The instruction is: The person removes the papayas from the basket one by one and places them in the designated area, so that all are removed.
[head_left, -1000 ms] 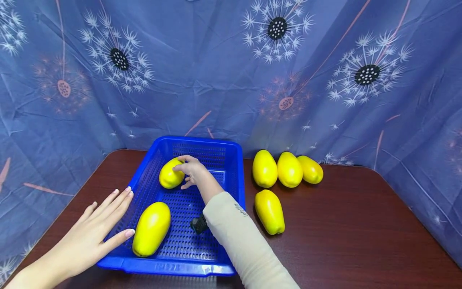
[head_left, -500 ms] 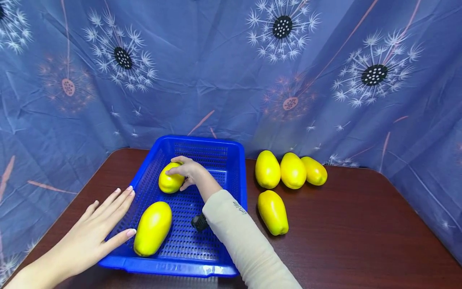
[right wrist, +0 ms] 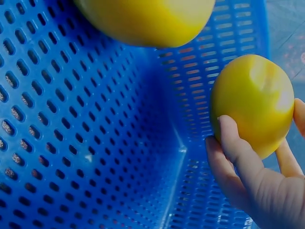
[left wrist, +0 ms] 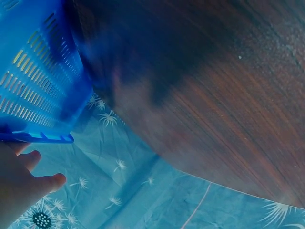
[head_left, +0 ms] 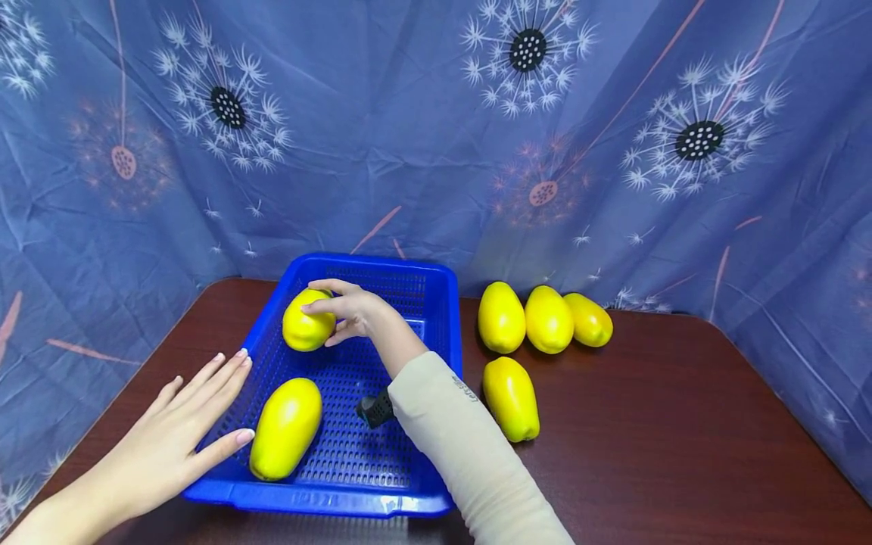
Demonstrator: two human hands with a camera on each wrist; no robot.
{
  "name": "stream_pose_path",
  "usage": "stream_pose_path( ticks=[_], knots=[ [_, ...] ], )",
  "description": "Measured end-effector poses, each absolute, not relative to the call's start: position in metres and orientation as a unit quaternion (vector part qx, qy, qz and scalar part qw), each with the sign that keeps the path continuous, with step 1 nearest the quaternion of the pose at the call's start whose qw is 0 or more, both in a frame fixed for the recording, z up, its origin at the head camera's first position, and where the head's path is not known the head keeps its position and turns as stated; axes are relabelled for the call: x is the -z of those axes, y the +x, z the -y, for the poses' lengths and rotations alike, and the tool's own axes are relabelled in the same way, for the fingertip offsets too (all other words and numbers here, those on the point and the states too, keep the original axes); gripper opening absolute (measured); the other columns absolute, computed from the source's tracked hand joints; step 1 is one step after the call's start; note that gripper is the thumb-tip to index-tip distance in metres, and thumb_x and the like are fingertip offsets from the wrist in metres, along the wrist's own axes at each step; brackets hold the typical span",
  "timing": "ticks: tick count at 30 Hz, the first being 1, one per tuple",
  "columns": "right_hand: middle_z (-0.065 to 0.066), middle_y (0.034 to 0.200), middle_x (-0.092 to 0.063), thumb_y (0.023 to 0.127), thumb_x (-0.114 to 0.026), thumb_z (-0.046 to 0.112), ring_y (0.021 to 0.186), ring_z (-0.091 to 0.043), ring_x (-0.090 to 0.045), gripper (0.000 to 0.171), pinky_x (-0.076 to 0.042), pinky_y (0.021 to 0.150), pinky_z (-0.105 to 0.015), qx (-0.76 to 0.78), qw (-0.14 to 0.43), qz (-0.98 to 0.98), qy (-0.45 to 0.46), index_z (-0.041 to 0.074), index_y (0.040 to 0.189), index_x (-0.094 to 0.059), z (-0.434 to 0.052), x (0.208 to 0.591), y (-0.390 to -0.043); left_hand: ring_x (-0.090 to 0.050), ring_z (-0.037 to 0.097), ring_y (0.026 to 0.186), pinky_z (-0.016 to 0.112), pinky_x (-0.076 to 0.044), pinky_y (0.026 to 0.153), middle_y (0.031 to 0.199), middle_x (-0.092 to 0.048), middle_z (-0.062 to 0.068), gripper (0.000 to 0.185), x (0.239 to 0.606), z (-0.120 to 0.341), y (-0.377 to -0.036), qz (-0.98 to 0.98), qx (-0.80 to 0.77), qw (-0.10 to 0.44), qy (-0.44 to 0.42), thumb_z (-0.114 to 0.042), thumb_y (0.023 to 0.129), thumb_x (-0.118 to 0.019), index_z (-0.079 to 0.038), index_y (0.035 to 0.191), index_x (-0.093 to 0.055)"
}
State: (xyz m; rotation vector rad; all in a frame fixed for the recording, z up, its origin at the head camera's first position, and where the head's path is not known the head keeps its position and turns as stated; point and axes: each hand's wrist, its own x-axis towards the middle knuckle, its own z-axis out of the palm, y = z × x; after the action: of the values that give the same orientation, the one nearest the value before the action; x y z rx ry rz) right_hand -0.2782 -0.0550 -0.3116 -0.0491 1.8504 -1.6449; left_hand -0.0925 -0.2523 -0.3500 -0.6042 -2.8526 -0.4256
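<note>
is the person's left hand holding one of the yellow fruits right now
No, the left hand rests flat with straight fingers against the blue basket rim, while the right hand grips a yellow fruit.

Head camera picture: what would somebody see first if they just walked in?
Probably the bright blue basket on the dark wooden table, with the right hand gripping a yellow fruit inside it. Four more yellow fruits lie to its right.
</note>
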Motion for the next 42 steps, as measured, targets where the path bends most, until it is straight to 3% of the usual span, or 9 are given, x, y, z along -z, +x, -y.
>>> stream_pose_path(
  ticks=[12,25,30,42],
  knots=[
    [-0.009,0.139,-0.037,0.086,-0.067,0.011,0.114,-0.048,-0.046,0.051,-0.051,0.080,-0.048,0.650,0.323,-0.686,-0.049,0.027,0.132,-0.053,0.034,0.284,-0.270,0.004,0.014,0.142,0.051,0.011,0.108,0.155,-0.016,0.004,0.076,0.350,0.251,-0.092,0.958,0.150,0.113,-0.215,-0.037,0.090,-0.059,-0.016,0.151,-0.017],
    [-0.006,0.137,-0.036,0.090,-0.060,0.010,0.103,-0.040,-0.056,0.052,-0.048,0.085,-0.050,0.664,0.318,-0.670,-0.099,0.026,0.138,-0.045,-0.006,0.243,-0.268,0.003,0.015,0.142,0.051,0.012,0.108,0.155,-0.016,0.005,0.076,0.348,0.251,-0.093,0.960,0.148,0.108,-0.213,-0.038,0.090,-0.058,-0.015,0.150,-0.017],
    [-0.005,0.137,-0.036,0.091,-0.059,0.010,0.105,-0.039,-0.055,0.051,-0.050,0.082,-0.048,0.661,0.313,-0.672,-0.117,0.026,0.138,-0.045,-0.021,0.233,-0.263,0.003,0.015,0.142,0.052,0.011,0.108,0.155,-0.016,0.005,0.076,0.350,0.251,-0.091,0.959,0.146,0.111,-0.216,-0.037,0.090,-0.058,-0.015,0.150,-0.018],
    [-0.006,0.141,-0.033,0.094,-0.052,0.009,0.114,-0.038,-0.049,0.054,-0.045,0.088,-0.051,0.644,0.307,-0.678,-0.178,0.024,0.143,-0.037,-0.074,0.214,-0.250,0.003,0.015,0.142,0.051,0.013,0.108,0.156,-0.013,0.003,0.076,0.349,0.248,-0.089,0.959,0.145,0.110,-0.217,-0.038,0.091,-0.057,-0.015,0.150,-0.017]
  ],
)
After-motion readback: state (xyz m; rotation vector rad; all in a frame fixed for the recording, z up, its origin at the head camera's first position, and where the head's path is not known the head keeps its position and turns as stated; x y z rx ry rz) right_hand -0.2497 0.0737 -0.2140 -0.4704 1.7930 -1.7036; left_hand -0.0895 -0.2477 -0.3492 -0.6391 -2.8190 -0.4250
